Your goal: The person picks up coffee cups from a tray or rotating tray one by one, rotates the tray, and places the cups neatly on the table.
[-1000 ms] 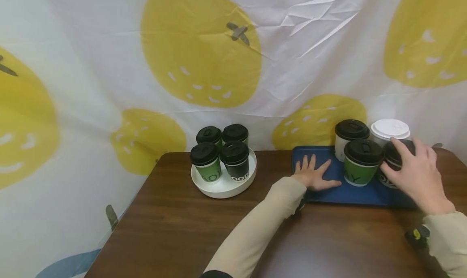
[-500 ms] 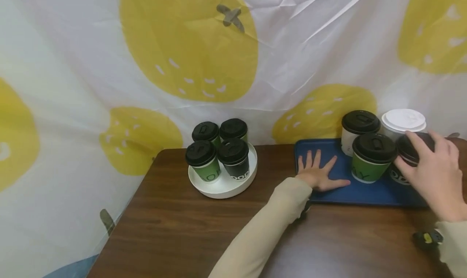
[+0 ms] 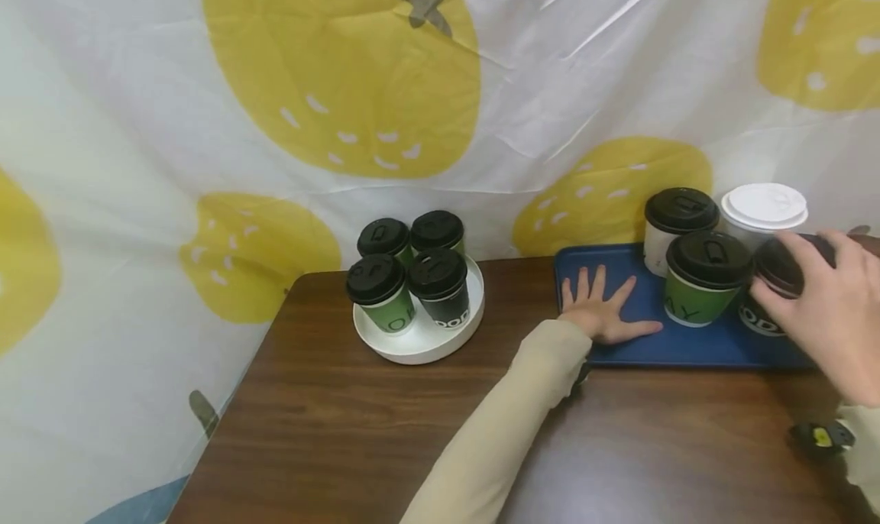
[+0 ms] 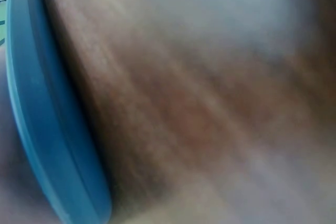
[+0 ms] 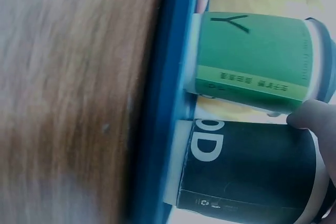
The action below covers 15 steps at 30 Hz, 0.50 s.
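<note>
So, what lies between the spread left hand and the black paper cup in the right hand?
Between the left hand and black cup, a black-lidded green paper cup stands on the rectangular blue tray, as the head view shows.

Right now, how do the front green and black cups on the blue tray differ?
The green cup has a dark Y; the black cup shows a white D. The right hand grips the black cup near its top; the green cup is not gripped. Each has a black lid.
</note>
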Tool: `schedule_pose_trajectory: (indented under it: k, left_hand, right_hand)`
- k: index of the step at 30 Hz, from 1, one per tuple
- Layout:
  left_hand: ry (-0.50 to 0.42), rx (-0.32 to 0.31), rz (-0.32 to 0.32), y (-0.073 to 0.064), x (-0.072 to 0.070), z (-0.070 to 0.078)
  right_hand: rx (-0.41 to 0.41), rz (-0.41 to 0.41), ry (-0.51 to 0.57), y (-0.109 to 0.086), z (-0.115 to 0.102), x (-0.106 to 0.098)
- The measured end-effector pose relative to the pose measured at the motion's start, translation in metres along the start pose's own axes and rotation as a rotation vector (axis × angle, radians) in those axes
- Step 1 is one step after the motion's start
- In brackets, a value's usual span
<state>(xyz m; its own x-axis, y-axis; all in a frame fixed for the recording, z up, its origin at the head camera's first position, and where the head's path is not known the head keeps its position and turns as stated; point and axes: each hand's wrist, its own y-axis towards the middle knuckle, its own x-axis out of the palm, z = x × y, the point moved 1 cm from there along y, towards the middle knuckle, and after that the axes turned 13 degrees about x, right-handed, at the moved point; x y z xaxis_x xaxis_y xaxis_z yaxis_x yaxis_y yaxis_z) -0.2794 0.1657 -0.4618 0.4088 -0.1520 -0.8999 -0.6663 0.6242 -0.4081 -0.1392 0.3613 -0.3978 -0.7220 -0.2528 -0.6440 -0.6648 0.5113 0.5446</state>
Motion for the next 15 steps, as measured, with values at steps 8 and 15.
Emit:
schedule_pose_trajectory:
  k: [8,15]
  left_hand:
    - [-0.024,0.006,-0.017,-0.002,0.008,-0.001]
    - [-0.032,0.008,-0.009,-0.002,0.007,-0.005]
  right_hand:
    - [0.020,0.045,0.106,-0.016,-0.005,-0.024]
    - [-0.002,0.092,0.142,-0.026,0.007,-0.041]
